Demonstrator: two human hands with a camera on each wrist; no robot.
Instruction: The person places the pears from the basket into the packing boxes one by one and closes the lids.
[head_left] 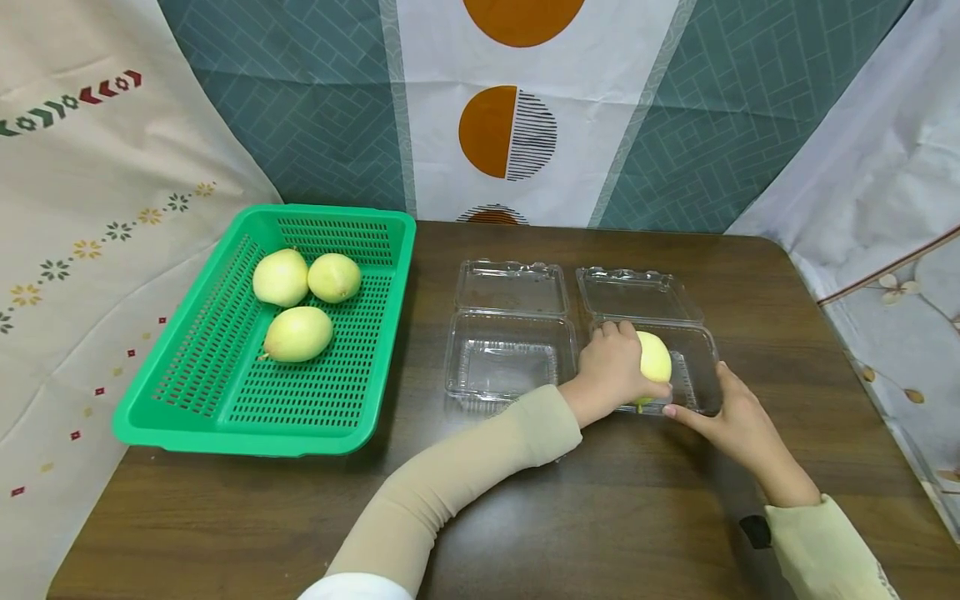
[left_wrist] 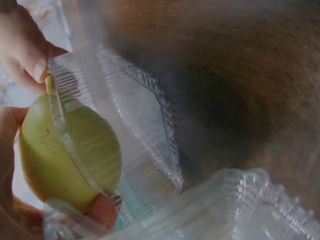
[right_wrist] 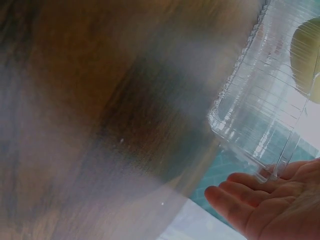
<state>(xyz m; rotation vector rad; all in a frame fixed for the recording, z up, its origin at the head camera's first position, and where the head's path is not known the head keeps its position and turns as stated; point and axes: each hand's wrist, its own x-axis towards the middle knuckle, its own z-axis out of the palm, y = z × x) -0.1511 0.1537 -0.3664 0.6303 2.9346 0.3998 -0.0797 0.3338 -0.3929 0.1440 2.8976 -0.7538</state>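
Observation:
My left hand grips a yellow-green pear inside the right-hand clear plastic clamshell box, whose lid lies folded back. In the left wrist view the pear shows its stem pointing toward the box's near rim, with thumb and fingers around it. My right hand braces the same box at its near right corner, thumb at the front rim and fingers along the right side. The right wrist view shows these fingers fairly straight against the clear wall.
A second clear clamshell box stands open to the left, under my left forearm's far side. Further left, a green plastic basket holds three pears. Patterned cloth hangs behind the brown table.

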